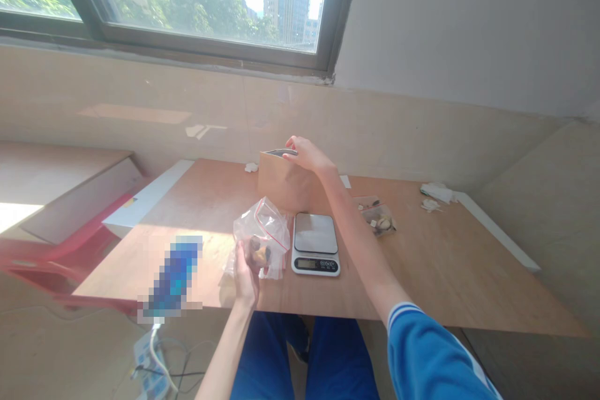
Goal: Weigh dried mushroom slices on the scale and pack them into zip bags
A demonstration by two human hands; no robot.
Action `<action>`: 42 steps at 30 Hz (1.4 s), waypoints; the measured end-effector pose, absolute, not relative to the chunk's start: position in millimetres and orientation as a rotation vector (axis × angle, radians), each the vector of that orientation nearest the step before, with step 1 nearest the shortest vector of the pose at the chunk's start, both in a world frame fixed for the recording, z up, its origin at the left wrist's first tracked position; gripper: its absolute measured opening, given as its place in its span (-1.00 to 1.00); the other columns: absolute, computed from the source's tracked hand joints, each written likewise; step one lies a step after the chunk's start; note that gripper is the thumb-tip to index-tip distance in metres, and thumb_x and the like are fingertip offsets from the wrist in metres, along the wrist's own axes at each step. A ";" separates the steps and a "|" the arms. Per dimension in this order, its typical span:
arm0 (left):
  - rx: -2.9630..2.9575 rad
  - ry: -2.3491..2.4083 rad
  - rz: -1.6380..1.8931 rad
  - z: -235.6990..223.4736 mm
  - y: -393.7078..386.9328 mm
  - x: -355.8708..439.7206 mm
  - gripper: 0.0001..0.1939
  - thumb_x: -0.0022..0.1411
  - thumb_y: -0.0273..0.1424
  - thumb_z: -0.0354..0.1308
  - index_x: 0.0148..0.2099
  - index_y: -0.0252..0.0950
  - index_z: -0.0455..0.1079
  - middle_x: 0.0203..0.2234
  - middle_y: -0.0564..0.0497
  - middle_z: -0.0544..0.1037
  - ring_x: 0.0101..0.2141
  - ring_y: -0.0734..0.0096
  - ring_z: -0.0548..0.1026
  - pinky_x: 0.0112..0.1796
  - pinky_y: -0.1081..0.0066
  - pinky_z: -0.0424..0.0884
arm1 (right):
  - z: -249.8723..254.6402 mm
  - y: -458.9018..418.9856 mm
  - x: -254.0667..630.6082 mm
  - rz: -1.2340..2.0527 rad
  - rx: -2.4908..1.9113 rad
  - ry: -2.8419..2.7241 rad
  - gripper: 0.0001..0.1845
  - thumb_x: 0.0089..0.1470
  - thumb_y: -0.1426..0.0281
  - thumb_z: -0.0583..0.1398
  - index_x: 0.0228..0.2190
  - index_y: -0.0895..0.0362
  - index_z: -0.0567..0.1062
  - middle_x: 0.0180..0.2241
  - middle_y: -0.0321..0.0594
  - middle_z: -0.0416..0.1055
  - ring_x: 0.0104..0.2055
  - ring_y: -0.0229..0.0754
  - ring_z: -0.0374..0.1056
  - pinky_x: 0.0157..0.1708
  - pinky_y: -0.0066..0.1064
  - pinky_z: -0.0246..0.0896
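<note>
My left hand [246,275] is raised at the table's front edge, holding brown lumps [260,254] against a clear plastic bag [267,231] with a red seal line. The lumps may be nuts, but the picture does not settle it. My right hand [304,155] grips the top edge of an upright brown paper bag [284,182] at the back of the wooden table [422,262]. A digital kitchen scale [315,242] with a steel pan stands between my hands, and neither hand touches it.
A small clear pack [377,219] of brown pieces lies right of the scale, with crumpled white paper [437,192] farther right. A pixelated blue patch [173,275] covers the left table edge. A red chair [70,256] stands left, and a power strip [150,359] lies on the floor.
</note>
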State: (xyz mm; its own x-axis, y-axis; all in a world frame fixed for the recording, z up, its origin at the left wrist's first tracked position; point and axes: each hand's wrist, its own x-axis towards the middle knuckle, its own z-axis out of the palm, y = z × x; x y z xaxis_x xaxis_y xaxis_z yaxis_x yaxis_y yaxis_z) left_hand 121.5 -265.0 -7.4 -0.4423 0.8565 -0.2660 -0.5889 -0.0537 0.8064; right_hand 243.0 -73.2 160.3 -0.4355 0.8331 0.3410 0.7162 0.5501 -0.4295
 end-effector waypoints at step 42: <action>1.184 1.924 1.480 18.3 -285.0 123.1 -0.71 0.11 -0.11 0.03 -0.46 -0.23 0.25 -0.54 0.02 0.48 -0.45 0.29 0.47 -0.39 0.39 0.30 | 4.5 -224.1 224.5 1.719 -0.881 -1.317 -0.60 -0.23 0.12 0.30 -0.37 0.10 0.45 -0.38 -0.27 0.40 -0.37 -0.25 0.32 -0.34 -0.40 0.25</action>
